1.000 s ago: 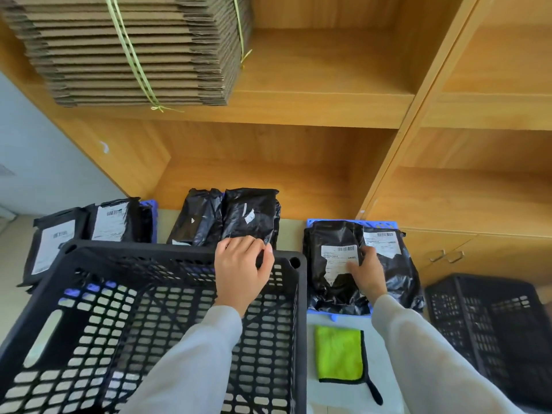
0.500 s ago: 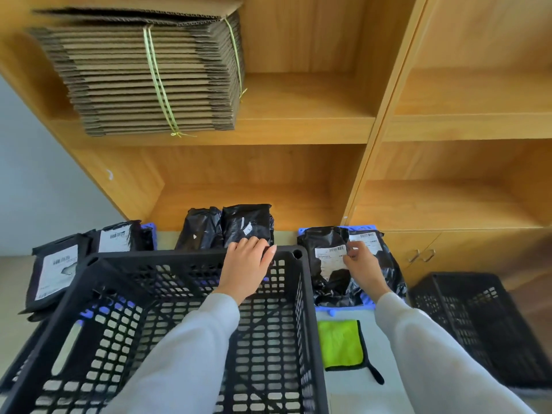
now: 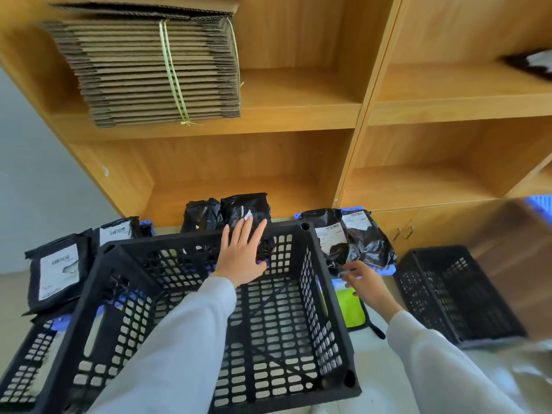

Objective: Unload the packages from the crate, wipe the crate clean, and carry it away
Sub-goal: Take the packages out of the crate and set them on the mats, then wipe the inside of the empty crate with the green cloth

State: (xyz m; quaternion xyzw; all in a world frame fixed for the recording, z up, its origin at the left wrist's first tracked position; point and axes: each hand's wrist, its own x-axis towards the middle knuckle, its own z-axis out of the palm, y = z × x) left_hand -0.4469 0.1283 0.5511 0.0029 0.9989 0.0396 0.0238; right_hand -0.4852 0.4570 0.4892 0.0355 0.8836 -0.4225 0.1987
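A black slatted crate (image 3: 283, 333) stands in front of me with nothing inside it. My left hand (image 3: 242, 252) is flat against the crate's far wall, fingers spread, holding nothing. My right hand (image 3: 363, 282) hovers to the right of the crate, above a green cloth (image 3: 354, 309) and just below the black packages (image 3: 349, 240) on a blue tray; its fingers are loosely curled and blurred. More black packages (image 3: 230, 209) lean behind the crate, and others with white labels (image 3: 59, 270) lie at the left.
A second black crate (image 3: 448, 294) sits on the floor at the right. Another crate (image 3: 24, 363) pokes out at the lower left. Wooden shelving (image 3: 358, 115) rises behind, holding a tied stack of flat cardboard (image 3: 155, 73).
My left hand has let go of the crate's far rim and opened flat. My right hand has left the labelled package and pulled back toward the green cloth. The camera has tilted upward.
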